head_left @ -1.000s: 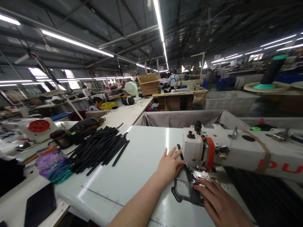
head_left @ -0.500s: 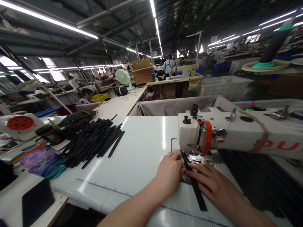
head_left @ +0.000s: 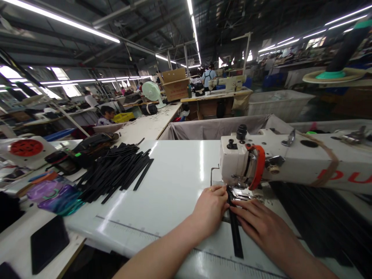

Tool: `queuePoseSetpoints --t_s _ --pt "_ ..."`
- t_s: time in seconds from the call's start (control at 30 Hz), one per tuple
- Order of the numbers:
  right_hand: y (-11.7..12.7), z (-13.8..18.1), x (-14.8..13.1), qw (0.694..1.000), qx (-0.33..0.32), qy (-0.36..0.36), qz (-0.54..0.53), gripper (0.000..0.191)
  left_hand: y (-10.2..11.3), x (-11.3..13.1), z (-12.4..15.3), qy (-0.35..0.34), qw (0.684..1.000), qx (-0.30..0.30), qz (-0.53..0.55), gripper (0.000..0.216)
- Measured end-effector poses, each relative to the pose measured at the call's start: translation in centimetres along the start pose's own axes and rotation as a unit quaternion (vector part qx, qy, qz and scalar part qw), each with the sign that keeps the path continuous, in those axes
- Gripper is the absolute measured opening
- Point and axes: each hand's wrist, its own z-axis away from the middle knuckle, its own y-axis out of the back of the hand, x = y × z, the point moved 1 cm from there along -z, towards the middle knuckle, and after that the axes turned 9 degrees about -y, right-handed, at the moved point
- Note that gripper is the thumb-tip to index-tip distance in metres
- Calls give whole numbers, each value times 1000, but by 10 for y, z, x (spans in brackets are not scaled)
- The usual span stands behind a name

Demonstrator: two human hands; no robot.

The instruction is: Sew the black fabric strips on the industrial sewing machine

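Observation:
A long, narrow black strip (head_left: 236, 236) lies under the needle area of a white sewing machine (head_left: 236, 161), its loose end pointing toward me on the table. My left hand (head_left: 210, 211) is closed at the strip's left side near the presser foot, fingers curled and fingertips pressing on it. From the right, my right hand (head_left: 258, 221) rests its stretched fingers along the strip's edge, fingertips touching it just in front of the metal plate (head_left: 242, 194). Where the strip passes under the machine head, part of it is hidden by my left fingers.
A heap of short black strips (head_left: 116, 170) lies left on the table; longer black strips (head_left: 314, 221) lie right, under the machine arm. A purple-teal pouch (head_left: 55, 195) and a dark flat tablet-like object (head_left: 49, 244) sit at left. A cloth-lined bin (head_left: 215, 129) stands behind.
The strip's loose end has swung left, so it lies straighter toward me. Both hands stay beside the machine with almost the same hold. The view has shifted slightly.

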Motion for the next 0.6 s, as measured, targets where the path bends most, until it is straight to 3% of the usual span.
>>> queuePoseSetpoints --t_s 0.23,0.6 --pt "3 1 -3 1000 -3 -9 -29 27 -5 3 1 29 999 -20 -28 22" --pt "5 -4 -5 999 -5 -24 -38 25 -13 1 -1 -5 999 17 -32 18"
